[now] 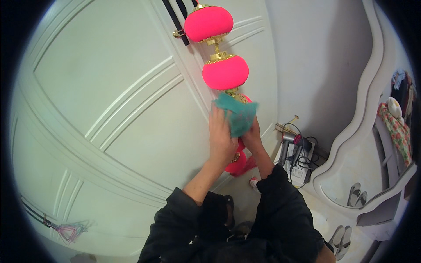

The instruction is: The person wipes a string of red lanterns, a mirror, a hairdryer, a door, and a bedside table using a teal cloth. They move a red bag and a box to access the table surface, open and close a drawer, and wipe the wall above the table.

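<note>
A string of pink-red lanterns (226, 72) with gold trim hangs down in front of a white panelled door. A teal cloth (239, 115) lies against a lower lantern and hides most of it. My left hand (222, 133) grips the cloth from its left side, fingers pointing up. At the cloth's lower right edge, my right hand (252, 136) is closed around the cloth and lantern, most of its fingers hidden. Below my hands another pink-red lantern (237, 163) and a red tassel (246, 167) show.
White door panels (131, 83) fill the left, with black rods (175, 19) above. At right, a hair dryer (291, 140) and cables rest on a white box (299, 173), beside a wavy-framed mirror (351, 158). Grey slippers (340, 239) lie lower right; hangers (69, 232) hang lower left.
</note>
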The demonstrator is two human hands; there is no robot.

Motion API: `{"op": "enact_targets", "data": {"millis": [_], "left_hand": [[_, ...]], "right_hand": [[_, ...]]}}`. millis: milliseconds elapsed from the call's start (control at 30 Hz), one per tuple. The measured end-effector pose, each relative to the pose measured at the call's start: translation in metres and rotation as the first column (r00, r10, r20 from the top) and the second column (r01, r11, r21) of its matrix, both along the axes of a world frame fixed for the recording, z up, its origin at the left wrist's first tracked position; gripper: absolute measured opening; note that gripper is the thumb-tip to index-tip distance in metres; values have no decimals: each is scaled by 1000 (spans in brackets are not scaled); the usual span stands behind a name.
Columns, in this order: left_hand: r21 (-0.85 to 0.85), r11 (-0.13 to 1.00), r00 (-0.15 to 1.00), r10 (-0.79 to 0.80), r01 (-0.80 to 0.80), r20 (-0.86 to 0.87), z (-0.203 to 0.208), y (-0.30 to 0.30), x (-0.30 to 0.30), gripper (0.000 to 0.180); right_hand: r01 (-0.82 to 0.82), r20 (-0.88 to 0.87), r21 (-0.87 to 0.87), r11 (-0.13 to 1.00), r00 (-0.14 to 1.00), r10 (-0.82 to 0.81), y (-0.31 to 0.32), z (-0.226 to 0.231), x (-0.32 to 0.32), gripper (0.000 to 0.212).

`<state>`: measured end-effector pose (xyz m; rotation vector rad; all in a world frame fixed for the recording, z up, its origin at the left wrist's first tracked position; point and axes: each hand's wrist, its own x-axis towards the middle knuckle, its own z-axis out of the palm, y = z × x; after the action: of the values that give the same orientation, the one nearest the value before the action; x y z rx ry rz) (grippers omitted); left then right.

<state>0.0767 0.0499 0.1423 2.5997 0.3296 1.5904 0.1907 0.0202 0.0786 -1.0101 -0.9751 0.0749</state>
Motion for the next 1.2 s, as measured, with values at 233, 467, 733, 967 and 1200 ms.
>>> {"op": "enact_targets", "data": {"millis": [233,467,733,967,1200], "left_hand": [[198,951,941,-175,237,-288,1,-8,-20,54],[434,890,982,-70,141,-176,41,-1,28,55],[-15,991,973,-131,131,-188,-1,-5,-47,42],[-184,938,688,-75,295,722,133,2,-26,30],[456,889,976,64,38,-206,87,24,16,65]], "right_hand": [[-123,-140,402,907,971,193,-22,29,-9,47],[311,99,165,936,939,-330,-12,-1,-6,55],[66,-336,41,997,941,-48,-24,16,-7,75],[176,-170,-47,983,969,-182,-27,7,-12,75],[36,-167,0,999,985,-35,-25,4,-31,75]]}}
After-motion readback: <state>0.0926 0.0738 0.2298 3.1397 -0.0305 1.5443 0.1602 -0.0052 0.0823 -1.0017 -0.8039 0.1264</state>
